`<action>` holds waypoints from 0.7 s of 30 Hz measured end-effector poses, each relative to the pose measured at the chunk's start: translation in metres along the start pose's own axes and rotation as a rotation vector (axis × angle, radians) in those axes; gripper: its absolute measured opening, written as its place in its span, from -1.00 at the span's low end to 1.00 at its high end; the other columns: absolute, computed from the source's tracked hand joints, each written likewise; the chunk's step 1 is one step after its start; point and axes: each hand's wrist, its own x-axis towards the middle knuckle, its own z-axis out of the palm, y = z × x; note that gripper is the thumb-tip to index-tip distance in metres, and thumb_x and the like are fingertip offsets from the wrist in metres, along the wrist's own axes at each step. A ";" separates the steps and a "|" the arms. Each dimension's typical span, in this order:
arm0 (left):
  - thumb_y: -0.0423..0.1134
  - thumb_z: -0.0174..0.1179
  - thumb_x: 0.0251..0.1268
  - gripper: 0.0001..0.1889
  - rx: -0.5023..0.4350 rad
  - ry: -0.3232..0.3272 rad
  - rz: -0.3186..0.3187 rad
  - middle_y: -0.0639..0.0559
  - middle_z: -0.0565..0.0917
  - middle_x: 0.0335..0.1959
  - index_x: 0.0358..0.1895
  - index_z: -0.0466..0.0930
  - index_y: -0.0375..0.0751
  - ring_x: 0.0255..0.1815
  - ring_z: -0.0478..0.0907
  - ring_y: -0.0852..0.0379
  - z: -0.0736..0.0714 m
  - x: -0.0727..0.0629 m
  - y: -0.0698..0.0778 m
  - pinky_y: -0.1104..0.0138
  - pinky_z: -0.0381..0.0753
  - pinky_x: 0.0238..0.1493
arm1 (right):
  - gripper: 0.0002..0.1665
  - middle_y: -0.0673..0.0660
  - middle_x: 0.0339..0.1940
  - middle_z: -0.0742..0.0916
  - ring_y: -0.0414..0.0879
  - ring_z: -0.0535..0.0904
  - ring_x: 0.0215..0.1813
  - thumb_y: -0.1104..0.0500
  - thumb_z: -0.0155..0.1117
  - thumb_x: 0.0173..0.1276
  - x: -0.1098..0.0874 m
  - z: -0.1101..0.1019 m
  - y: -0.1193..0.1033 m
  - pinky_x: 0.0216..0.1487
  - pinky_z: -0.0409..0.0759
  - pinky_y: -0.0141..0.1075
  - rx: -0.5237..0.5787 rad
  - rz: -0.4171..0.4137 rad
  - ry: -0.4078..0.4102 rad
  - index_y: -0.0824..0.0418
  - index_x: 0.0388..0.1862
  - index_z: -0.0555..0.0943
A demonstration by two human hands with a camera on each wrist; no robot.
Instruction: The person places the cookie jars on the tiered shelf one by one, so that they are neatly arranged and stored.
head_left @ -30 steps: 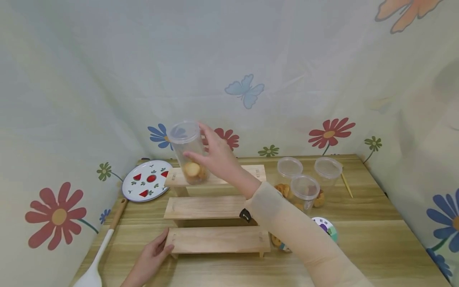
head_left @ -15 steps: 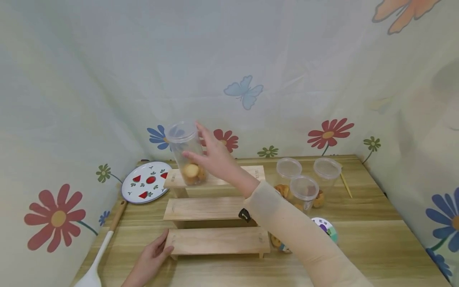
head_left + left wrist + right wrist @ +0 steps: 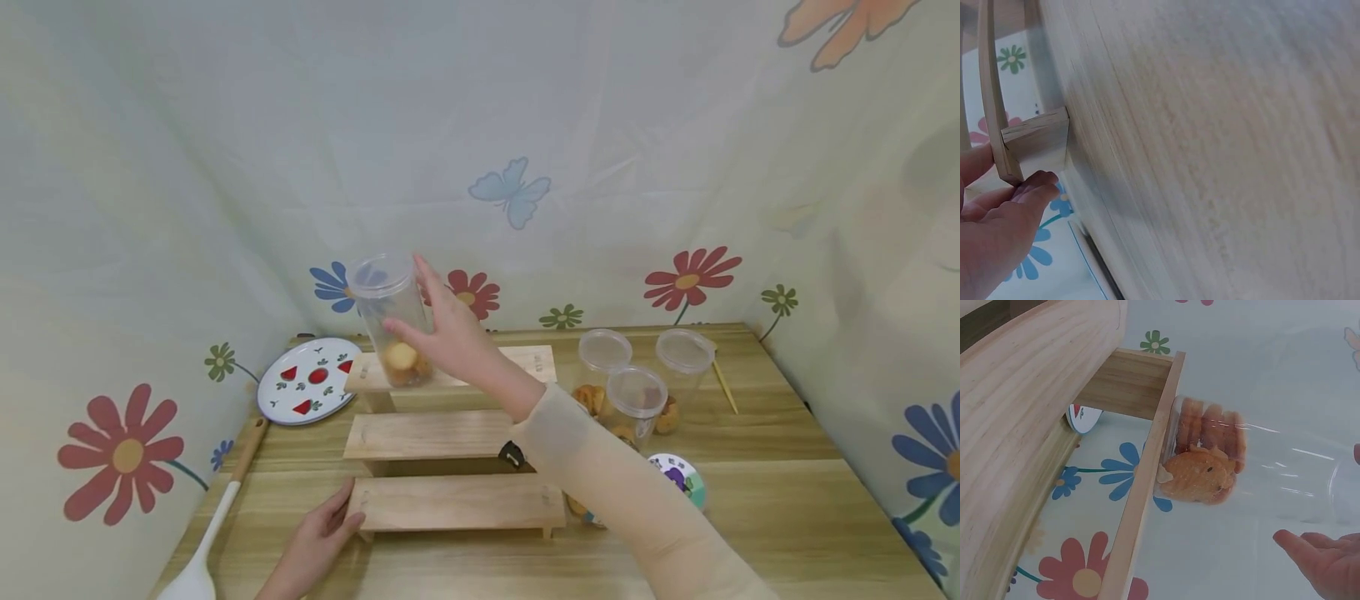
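In the head view a clear lidded jar [image 3: 386,312] stands upright on the left part of the top step of a three-step wooden rack [image 3: 442,502]. Cookies [image 3: 1204,456] fill its lower part. My right hand [image 3: 457,337] is beside the upper half of the jar. Its fingers are extended, with the thumb in front of the jar. The right wrist view has fingertips just off the plastic wall, and the jar's base against the top board. My left hand [image 3: 318,533] pinches the left end of the lowest board, thumb and fingers on either side.
Right of the rack stand several clear jars [image 3: 636,393] of cookies and a tub with a printed lid [image 3: 678,479], partly behind my sleeve. A yellow stick [image 3: 724,383] lies beyond. On the left are a patterned plate [image 3: 307,379] and a white spatula [image 3: 217,517].
The jar settles slightly to the left on the top step. My right hand's fingers have shifted a little rightward off it. The left hand keeps its place.
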 end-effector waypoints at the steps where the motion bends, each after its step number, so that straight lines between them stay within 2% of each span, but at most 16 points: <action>1: -0.31 0.18 0.37 -0.35 0.003 -0.001 -0.008 -0.40 0.18 0.39 0.36 0.11 -0.62 0.34 0.21 -0.15 0.000 0.000 0.000 0.35 0.38 0.21 | 0.11 -0.04 0.49 0.27 -0.08 0.40 0.29 -0.26 0.25 0.29 -0.001 -0.001 0.000 0.22 0.48 -0.06 0.006 -0.003 0.003 -0.16 0.58 -0.21; 6: -0.25 0.15 0.40 -0.33 0.032 -0.020 -0.054 -0.36 0.14 0.42 0.39 0.09 -0.56 0.37 0.19 -0.13 0.001 0.000 0.002 0.26 0.33 0.26 | 0.09 -0.11 0.53 0.16 -0.07 0.41 0.28 -0.27 0.24 0.29 -0.008 -0.004 0.001 0.15 0.54 -0.08 0.029 -0.001 0.020 -0.21 0.57 -0.21; 13: -0.22 0.14 0.41 -0.33 0.047 -0.022 -0.045 -0.36 0.15 0.41 0.39 0.10 -0.57 0.36 0.19 -0.12 -0.001 0.001 0.001 0.27 0.32 0.26 | 0.07 -0.10 0.52 0.17 -0.11 0.35 0.32 -0.24 0.25 0.31 -0.021 -0.009 0.000 0.21 0.49 -0.13 0.061 0.005 0.025 -0.20 0.57 -0.19; 21: -0.21 0.15 0.40 -0.34 0.066 -0.012 -0.047 -0.34 0.18 0.41 0.39 0.12 -0.55 0.36 0.20 -0.09 0.000 0.000 0.002 0.29 0.31 0.27 | 0.02 -0.09 0.52 0.18 -0.05 0.29 0.39 -0.28 0.18 0.34 -0.046 -0.015 -0.002 0.34 0.33 -0.03 0.041 -0.010 0.012 -0.10 0.58 -0.12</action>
